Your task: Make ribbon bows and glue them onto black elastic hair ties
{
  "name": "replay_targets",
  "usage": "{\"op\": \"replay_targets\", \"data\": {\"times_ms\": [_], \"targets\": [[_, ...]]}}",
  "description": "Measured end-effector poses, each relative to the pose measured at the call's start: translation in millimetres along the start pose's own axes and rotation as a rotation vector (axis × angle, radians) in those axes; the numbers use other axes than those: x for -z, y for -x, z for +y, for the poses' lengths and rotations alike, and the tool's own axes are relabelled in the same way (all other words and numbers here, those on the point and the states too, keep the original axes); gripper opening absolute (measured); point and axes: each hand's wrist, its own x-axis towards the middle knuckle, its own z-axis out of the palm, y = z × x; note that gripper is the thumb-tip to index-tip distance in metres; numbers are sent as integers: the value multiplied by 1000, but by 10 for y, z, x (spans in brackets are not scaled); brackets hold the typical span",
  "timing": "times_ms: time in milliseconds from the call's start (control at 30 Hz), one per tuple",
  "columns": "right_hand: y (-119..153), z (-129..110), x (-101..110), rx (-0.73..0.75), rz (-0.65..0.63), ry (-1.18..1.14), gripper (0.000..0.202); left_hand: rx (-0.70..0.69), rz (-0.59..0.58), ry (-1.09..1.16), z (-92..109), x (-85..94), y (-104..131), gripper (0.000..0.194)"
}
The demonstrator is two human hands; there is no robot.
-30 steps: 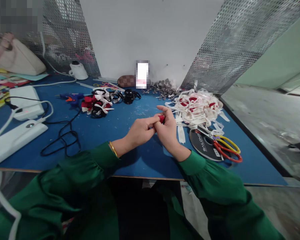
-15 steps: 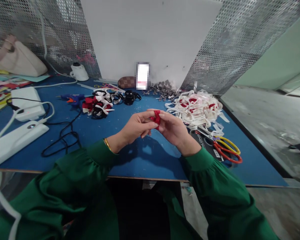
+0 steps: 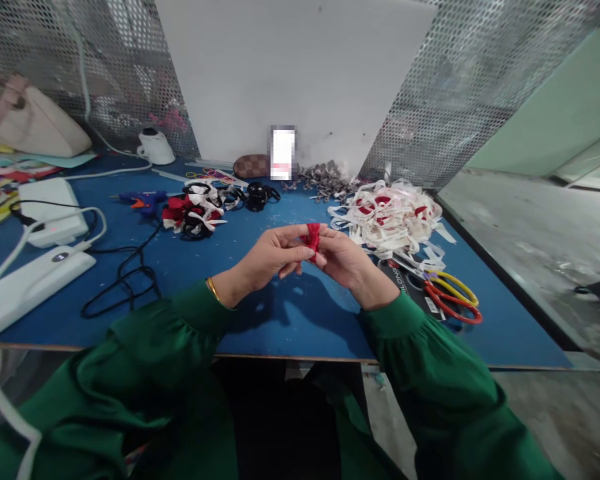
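main risk from here is a slip: red fabric piece (image 3: 313, 239) is small and looks soft, so if either pinch eases, the gathers could spring open or twist out of line. uneven pull between the hands would likely skew it too. if dropped, it'd land on the blue table (image 3: 290, 337) just below – low cost, but the folds might be lost. the white ribbon pile (image 3: 405, 213) sits just beyond my right hand (image 3: 350, 263), so a wide swing could snag a loose strip.

grip: left hand (image 3: 273, 257) is nearly closed, thumb and fingertips pinching the left edge of the piece. right hand matches on the right edge, fingers curled – can't tell how hard either presses. piece is held upright between the fingertips, above mid-table, well apart from the scissors (image 3: 453, 293) at right.
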Motion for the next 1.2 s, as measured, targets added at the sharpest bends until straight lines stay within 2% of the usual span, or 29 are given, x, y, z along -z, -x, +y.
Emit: {"op": "replay_targets", "data": {"times_ms": [133, 200, 300, 367, 467, 633, 700, 800, 933, 1067, 1200], "targets": [[-8, -16, -11, 83, 64, -9, 27, -10, 38, 12, 26, 20, -9, 55], [1, -24, -26, 146, 92, 30, 20, -13, 68, 18, 39, 40, -15, 55], [25, -35, -61, 223, 67, 128, 8, -20, 109, 19, 54, 77, -26, 56], [38, -39, -78, 274, 34, 217, 9, -25, 123, 23, 61, 100, -33, 59], [39, -32, -69, 371, 43, 420, 15, -19, 128, 37, 65, 116, -38, 61], [26, -12, -20, 606, 176, 943, 21, -20, 138, 35, 64, 114, -46, 61], [41, -26, -19, 663, 156, 1104, 24, -40, 170, 21, 66, 121, -55, 61], [86, -91, -25, 669, 121, 1217, 26, -72, 208, -8, 73, 144, -69, 60], [138, -211, -7, 702, 114, 1169, 30, -73, 209, -31, 85, 163, -76, 58], [140, -241, 12, 747, 169, 903, 31, -42, 189, -83, 69, 143, -72, 57], [119, -172, -22, 572, 81, 549, 31, -28, 193, -158, 14, 96, -66, 56]]}}
